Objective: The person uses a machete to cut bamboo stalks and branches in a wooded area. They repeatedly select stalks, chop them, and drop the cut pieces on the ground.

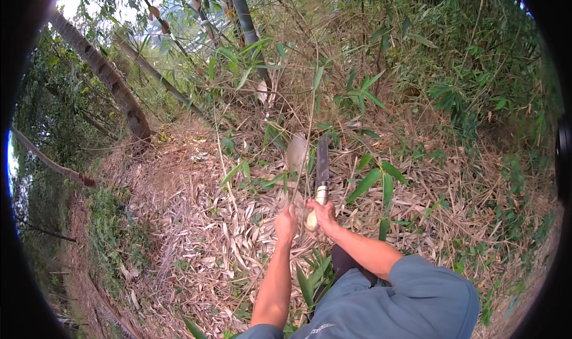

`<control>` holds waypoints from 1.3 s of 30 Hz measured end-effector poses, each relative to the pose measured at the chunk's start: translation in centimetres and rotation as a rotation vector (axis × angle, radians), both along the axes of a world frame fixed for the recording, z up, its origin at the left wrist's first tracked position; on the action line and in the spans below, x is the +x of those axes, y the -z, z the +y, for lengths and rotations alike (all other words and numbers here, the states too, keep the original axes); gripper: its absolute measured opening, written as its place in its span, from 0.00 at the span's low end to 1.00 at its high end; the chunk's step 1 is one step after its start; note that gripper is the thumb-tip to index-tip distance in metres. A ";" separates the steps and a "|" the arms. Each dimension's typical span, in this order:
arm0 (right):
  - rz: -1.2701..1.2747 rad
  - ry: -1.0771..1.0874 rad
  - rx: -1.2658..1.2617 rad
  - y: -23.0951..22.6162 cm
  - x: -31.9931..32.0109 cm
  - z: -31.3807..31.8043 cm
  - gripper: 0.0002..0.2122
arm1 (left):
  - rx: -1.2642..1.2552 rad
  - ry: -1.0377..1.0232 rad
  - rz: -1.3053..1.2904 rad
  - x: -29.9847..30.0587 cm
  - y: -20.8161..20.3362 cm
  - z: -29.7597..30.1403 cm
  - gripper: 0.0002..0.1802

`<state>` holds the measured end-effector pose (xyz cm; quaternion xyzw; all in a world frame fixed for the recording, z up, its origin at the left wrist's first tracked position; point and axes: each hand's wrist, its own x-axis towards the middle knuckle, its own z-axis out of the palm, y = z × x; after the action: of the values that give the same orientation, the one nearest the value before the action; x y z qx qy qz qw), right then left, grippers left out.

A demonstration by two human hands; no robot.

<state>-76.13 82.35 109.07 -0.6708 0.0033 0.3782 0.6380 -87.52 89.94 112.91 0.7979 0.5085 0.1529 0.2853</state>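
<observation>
My right hand [325, 217] is wrapped round the pale wooden handle of a machete [322, 163]. Its dark, straight blade points away from me, and the handle's rounded butt sticks out below the fist. Close by on the left, my left hand [286, 224] is closed, with a thin bamboo stem running up from it; the exact grip is partly hidden. Another slender stem [311, 118] rises between the hands and the far thicket. Beyond my left hand lies a broad, pale dry bamboo sheath [296, 153]. Green bamboo leaves [375, 181] hang right of the blade.
Dry bamboo litter [196, 220] covers the sloping ground. A thick bamboo culm [250, 35] stands ahead, and a leaning trunk [113, 82] rises at the left. Dense bamboo foliage [453, 47] fills the far right. A cut branch [53, 163] juts in from the left edge.
</observation>
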 end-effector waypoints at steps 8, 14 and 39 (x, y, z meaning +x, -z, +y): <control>-0.667 0.004 -0.094 -0.7 17.5 -5.7 0.11 | -0.065 -0.095 0.110 -1.0 0.9 1.6 0.26; -1.091 -0.170 -0.374 -10.4 29.2 -2.9 0.16 | 0.042 -0.082 0.122 -0.7 1.6 1.6 0.23; -1.900 -0.009 1.153 -51.9 12.9 37.5 0.11 | 0.125 -0.253 0.163 -5.4 4.4 -4.4 0.21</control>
<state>-63.19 119.86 160.93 -0.2906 -0.6657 -0.3424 0.5959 -92.91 85.57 108.46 0.7535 0.6159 0.1536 0.1712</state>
